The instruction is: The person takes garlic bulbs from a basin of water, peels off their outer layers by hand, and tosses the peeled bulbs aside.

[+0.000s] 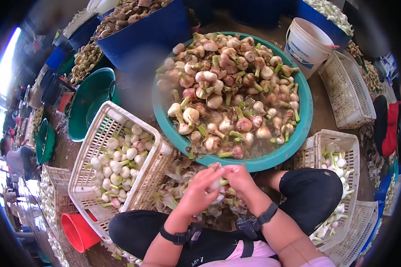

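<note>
Between my knees, just in front of the teal tub, both hands meet on one garlic bulb. My left hand wraps round the pale bulb, partly hiding it. The fingers of my right hand pinch at its top, where a bit of brownish skin shows. A short green stem sticks out beside the right fingers. Unpeeled garlic bulbs with green stems are heaped in the tub, some in murky water. Peeled skins lie in a pile under my hands.
A white crate of peeled white bulbs stands tilted at my left, another crate at my right. A red bucket, green basin, white bucket and blue tub surround me. A person sits far left.
</note>
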Available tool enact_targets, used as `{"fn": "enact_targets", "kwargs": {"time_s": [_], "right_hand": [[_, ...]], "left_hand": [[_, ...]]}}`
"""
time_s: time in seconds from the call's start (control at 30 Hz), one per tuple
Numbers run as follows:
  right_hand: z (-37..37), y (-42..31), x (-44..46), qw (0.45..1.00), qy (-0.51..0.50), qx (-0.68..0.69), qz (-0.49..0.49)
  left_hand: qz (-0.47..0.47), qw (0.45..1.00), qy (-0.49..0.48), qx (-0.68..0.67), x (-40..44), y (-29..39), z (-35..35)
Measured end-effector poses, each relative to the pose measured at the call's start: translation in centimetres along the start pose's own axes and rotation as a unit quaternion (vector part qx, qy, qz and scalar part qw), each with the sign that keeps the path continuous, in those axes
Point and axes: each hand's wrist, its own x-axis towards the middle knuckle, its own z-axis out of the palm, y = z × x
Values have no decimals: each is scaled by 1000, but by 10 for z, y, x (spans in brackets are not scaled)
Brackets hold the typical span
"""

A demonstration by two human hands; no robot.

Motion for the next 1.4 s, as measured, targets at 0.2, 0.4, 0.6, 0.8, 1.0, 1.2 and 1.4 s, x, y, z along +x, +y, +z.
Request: {"fn": "enact_targets", "kwargs": {"time_s": [0.2, 0.4, 0.6, 0.8, 1.0, 1.2, 1.4], "right_hand": [[-6, -13, -4, 930, -52, 340, 133], [-6, -23, -48, 919, -79, 375, -92], [-48, -63, -69, 894, -31, 412, -172], [-2, -22, -30, 994, 29, -62, -86], [-47, -71, -33, 842, -245, 466, -119], [-96, -1, 99, 858, 196, -403, -251], [-73, -3, 93, 791, 315, -495, -176]], "left_hand": [[119, 956, 127, 234, 1, -19, 11], [-165, 730, 280, -601, 8, -45, -5], [-215, 615, 299, -697, 5, -45, -18], [-227, 863, 300, -337, 7, -22, -9], [-129, 874, 354, -307, 3, -8, -8], [-165, 932, 255, -197, 12, -23, 10], [-190, 916, 276, -220, 19, -26, 20]]}}
